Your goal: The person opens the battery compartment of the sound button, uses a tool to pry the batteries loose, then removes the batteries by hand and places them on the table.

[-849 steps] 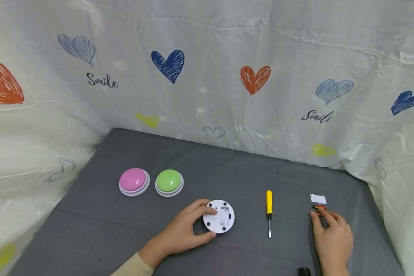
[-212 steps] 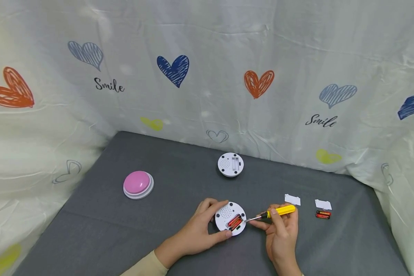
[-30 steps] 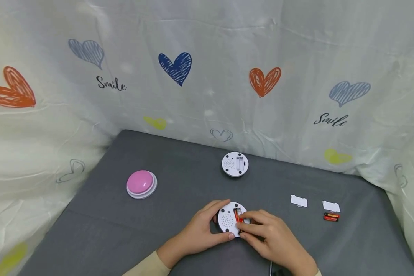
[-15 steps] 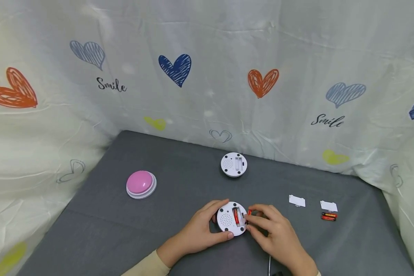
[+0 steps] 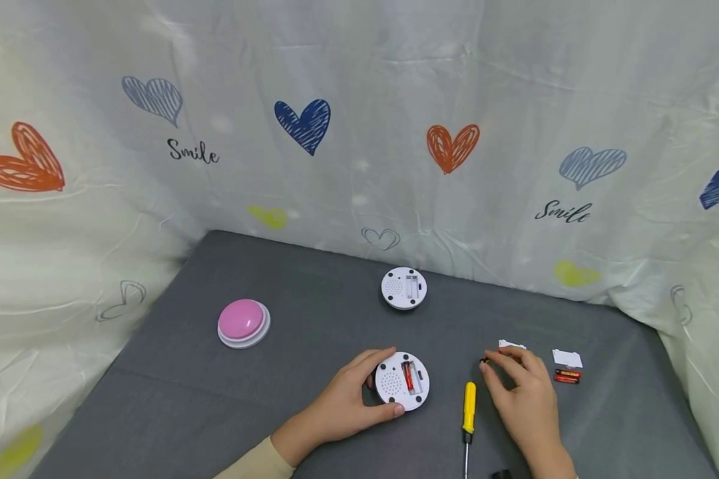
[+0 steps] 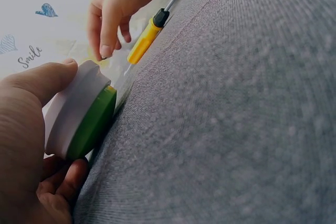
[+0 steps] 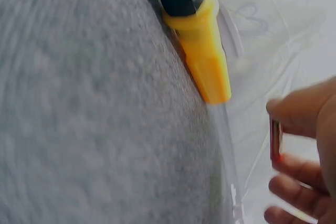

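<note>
My left hand [image 5: 344,399] grips a round white buzzer button [image 5: 389,384] by its rim, thumb in front and fingers behind. Its underside faces up, and the green dome [image 6: 94,121] shows below in the left wrist view. One red battery [image 5: 408,376] lies in the left slot of its open compartment; the right slot is bare. To the right, my right hand [image 5: 524,392] pinches another small battery [image 7: 276,137] between thumb and fingertips, above the cloth and close to a white battery cover [image 5: 511,344]. That cover is partly hidden by the hand.
A yellow screwdriver [image 5: 469,406] lies between my hands, near a black object [image 5: 502,474] at the bottom edge. Further right are a second cover [image 5: 568,358] and two batteries [image 5: 567,376]. Another upturned button [image 5: 404,288] stands at the back, a pink button [image 5: 241,319] at left.
Over the last second my right hand has lifted one battery out of the compartment and carried it right. Earlier it held the screwdriver at the batteries. The left hand keeps its grip.
</note>
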`<state>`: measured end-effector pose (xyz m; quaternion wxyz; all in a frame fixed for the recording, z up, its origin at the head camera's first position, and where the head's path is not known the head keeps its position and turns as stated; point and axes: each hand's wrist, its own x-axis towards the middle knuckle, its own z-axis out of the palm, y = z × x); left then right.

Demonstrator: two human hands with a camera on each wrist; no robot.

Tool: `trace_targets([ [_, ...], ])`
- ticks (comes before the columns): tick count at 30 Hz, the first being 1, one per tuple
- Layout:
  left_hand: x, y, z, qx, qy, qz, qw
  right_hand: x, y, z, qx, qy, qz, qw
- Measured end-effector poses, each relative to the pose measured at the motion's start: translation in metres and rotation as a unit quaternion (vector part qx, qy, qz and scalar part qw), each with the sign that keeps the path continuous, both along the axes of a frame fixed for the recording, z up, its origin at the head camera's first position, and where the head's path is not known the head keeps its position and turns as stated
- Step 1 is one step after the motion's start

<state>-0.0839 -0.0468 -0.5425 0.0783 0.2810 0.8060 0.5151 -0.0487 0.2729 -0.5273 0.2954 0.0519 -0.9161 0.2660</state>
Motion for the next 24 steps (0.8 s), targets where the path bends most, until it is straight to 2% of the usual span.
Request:
trace_targets([
  [7, 0.0, 0.0, -0.001, 0.0, -0.001, -0.001, 1.0, -0.001, 0.013, -0.006, 0.024, -0.001, -0.062, 0.998],
  [15, 0.0, -0.001, -0.001, 0.001, 0.0, -0.003, 1.0, 0.0, 0.017, -0.008, 0.053, -0.018, -0.108, 0.993],
  [24, 0.0, -0.001, 0.0, -0.003, -0.005, -0.005, 1.0, -0.001, 0.017, -0.011, 0.062, -0.037, -0.124, 0.99],
])
